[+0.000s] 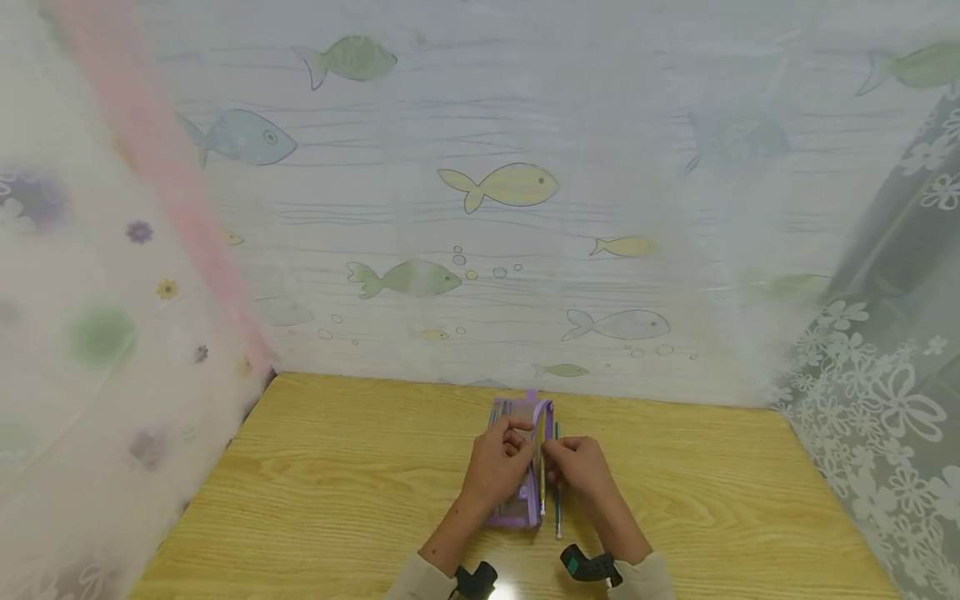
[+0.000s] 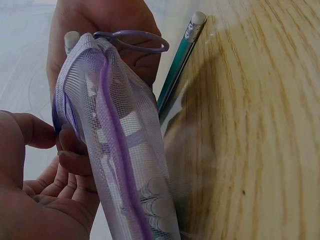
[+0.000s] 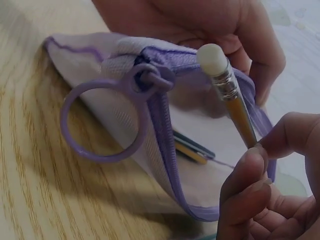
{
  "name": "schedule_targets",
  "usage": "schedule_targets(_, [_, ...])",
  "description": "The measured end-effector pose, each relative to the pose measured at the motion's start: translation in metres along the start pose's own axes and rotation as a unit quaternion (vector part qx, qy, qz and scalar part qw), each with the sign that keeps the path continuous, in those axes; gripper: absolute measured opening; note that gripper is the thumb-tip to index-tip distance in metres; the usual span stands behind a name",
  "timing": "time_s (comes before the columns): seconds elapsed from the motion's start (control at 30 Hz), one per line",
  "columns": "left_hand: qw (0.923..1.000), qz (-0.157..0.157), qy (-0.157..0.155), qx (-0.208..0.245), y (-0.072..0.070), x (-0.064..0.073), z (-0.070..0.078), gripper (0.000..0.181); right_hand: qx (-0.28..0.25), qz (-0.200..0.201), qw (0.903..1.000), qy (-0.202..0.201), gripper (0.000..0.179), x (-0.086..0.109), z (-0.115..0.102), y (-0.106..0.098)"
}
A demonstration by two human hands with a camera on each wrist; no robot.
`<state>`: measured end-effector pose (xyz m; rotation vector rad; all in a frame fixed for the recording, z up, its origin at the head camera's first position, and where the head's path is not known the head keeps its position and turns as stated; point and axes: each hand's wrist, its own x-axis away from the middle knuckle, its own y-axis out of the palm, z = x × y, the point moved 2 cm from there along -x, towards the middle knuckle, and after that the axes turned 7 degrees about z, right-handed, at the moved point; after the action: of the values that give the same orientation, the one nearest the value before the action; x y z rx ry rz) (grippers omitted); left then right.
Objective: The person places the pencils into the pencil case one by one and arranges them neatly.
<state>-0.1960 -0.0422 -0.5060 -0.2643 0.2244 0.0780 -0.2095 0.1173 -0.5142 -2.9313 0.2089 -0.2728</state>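
Observation:
A purple-edged mesh pencil case (image 1: pixel 522 407) lies on the table with its zipper side open. My left hand (image 1: pixel 498 468) pinches the zipper edge between thumb and fingers, as the left wrist view also shows. Between thumb and fingertips, my right hand (image 1: pixel 583 465) pinches a yellow pencil (image 3: pixel 239 117), its white eraser end nearest the right wrist camera. This pencil is tilted at the case's mouth. Inside the mesh, a dark pencil and a yellow one (image 3: pixel 190 151) show their ends. Just right of the case, a green pencil (image 1: pixel 558 508) lies on the table, apart from both hands.
The wood-grain table (image 1: pixel 337 483) extends on both sides of the case. A fish-patterned sheet (image 1: pixel 480 242) hangs behind the table's far edge, with a flowered sheet at the left and a lace-like curtain (image 1: pixel 885 400) at the right. A purple zipper ring (image 3: pixel 102 155) hangs from the case.

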Motion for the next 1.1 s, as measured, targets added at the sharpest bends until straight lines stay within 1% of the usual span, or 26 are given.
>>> schedule_targets(0.33, [1.0000,0.000,-0.001,0.002,0.0002,-0.0002,-0.0003,0.025,-0.007,0.002,1.0000,-0.006,0.019,0.0026,-0.0029,-0.0004])
schedule_targets(0.53, [1.0000,0.002,-0.002,0.002,0.0001,-0.0007,0.0003,0.025,-0.009,0.002,0.9999,-0.012,0.019,0.0014,-0.0005,0.0006])
schedule_targets(0.83, [1.0000,0.005,-0.002,0.000,0.0003,-0.0005,0.0003,0.025,-0.012,-0.015,0.9995,-0.026,0.019,0.0025,0.0004,0.0019])
schedule_targets(1.1, [1.0000,0.007,0.003,0.002,0.0000,-0.0003,0.0016,0.026,-0.008,-0.013,0.9993,-0.033,0.018,0.0011,0.0009,0.0006])
